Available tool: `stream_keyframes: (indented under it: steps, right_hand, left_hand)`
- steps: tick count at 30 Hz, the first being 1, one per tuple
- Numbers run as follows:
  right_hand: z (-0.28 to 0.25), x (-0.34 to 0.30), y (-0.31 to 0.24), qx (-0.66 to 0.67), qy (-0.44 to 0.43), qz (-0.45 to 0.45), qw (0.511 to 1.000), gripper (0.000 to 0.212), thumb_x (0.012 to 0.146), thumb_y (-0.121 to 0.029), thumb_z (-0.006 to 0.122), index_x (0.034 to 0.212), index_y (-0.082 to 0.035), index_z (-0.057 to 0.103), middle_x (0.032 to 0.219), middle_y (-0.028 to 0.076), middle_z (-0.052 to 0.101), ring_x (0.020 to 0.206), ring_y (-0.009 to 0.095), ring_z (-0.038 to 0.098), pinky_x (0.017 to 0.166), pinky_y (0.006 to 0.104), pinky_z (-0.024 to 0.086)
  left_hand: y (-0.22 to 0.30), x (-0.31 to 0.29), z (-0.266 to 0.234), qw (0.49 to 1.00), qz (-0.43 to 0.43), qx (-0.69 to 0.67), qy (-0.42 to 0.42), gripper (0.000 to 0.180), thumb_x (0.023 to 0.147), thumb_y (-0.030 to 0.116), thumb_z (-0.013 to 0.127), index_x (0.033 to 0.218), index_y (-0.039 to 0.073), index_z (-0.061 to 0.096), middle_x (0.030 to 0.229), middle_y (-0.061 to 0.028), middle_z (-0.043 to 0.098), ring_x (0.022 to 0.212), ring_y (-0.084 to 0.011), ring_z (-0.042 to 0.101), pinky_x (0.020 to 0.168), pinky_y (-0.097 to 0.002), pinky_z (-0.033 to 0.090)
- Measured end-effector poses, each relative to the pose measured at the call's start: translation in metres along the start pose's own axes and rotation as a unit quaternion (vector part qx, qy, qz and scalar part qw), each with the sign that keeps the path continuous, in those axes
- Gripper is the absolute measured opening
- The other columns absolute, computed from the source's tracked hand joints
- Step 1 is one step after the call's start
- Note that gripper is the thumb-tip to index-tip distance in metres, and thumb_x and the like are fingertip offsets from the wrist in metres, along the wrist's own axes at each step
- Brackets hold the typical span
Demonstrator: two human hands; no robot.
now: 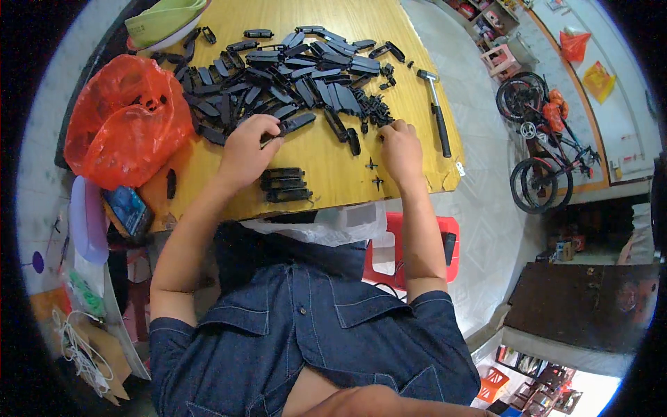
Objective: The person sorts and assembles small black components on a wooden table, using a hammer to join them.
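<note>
My left hand (249,153) has its thumb and fingers closed on one end of a long black plastic piece (297,124), at the near edge of a large heap of similar black pieces (306,69). My right hand (402,153) reaches the near side of a small pile of tiny black parts (373,109). Its fingers are curled together, and whatever they hold is hidden. Between my forearms, several black pieces (283,184) lie side by side in a stack near the table's front edge. Two small cross-shaped black parts (376,184) sit just left of my right wrist.
A hammer (438,115) lies along the right side of the yellow table (347,170). At the left are a red plastic bag (128,121), a phone (128,210) and a green bowl (163,22). A red stool (445,260) stands below the front edge; a bicycle (545,142) is farther right.
</note>
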State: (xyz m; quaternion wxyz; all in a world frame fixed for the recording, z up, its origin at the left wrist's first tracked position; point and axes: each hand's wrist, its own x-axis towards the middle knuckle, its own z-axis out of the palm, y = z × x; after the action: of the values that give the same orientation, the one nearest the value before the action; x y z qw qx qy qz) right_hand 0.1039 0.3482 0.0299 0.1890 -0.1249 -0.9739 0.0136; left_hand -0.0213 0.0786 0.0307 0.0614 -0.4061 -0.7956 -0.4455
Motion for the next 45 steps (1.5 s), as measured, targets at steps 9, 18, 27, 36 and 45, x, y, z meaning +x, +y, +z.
stream_keyframes:
  steps: [9, 18, 27, 36, 45]
  right_hand:
    - [-0.011, -0.009, -0.049, 0.322, -0.016, 0.076, 0.944, 0.023, 0.074, -0.01, 0.066, 0.093, -0.004, 0.055, 0.083, 0.014, 0.058, 0.08, 0.029, 0.057, 0.068, 0.0379, 0.047]
    - [0.011, 0.003, -0.094, 0.406, -0.038, -0.036, 0.912, 0.019, 0.07, -0.008, 0.071, 0.078, -0.003, 0.055, 0.072, 0.009, 0.055, 0.068, 0.022, 0.055, 0.061, 0.0315, 0.044]
    - [0.028, 0.008, -0.118, 0.335, -0.001, -0.189, 0.923, 0.009, 0.071, -0.005, 0.066, 0.078, -0.005, 0.062, 0.084, 0.009, 0.063, 0.081, 0.028, 0.059, 0.071, 0.0341, 0.048]
    - [0.015, 0.006, -0.12, 0.223, -0.071, -0.138, 0.962, 0.011, 0.077, -0.019, 0.062, 0.081, -0.01, 0.062, 0.088, 0.009, 0.056, 0.085, 0.031, 0.053, 0.071, 0.0409, 0.046]
    - [0.034, -0.002, -0.077, 0.394, -0.01, 0.027, 0.919, 0.018, 0.079, -0.022, 0.061, 0.09, -0.008, 0.064, 0.087, 0.011, 0.06, 0.085, 0.032, 0.056, 0.073, 0.0397, 0.046]
  left_hand:
    - [-0.011, -0.012, -0.005, 0.976, -0.102, -0.193, -0.028, 0.033, 0.07, 0.003, 0.062, 0.102, 0.007, 0.059, 0.089, -0.0045, 0.055, 0.081, -0.0156, 0.058, 0.074, -0.0283, 0.045]
    - [-0.022, -0.017, -0.019, 0.988, -0.087, -0.021, -0.124, 0.041, 0.069, 0.012, 0.066, 0.108, 0.01, 0.056, 0.093, -0.009, 0.065, 0.086, -0.0262, 0.057, 0.078, -0.0353, 0.046]
    - [-0.019, -0.013, -0.008, 0.987, -0.07, 0.011, -0.144, 0.043, 0.069, 0.016, 0.067, 0.11, 0.01, 0.055, 0.092, -0.0067, 0.067, 0.09, -0.0276, 0.057, 0.08, -0.0371, 0.046]
    - [-0.021, -0.015, -0.007, 0.987, -0.057, 0.017, -0.149, 0.042, 0.068, 0.015, 0.066, 0.109, 0.01, 0.057, 0.092, -0.0064, 0.066, 0.088, -0.0275, 0.057, 0.079, -0.0369, 0.046]
    - [-0.023, -0.009, -0.015, 0.981, -0.024, 0.058, -0.186, 0.038, 0.07, 0.015, 0.063, 0.108, 0.012, 0.059, 0.092, -0.006, 0.066, 0.088, -0.0275, 0.056, 0.081, -0.0363, 0.046]
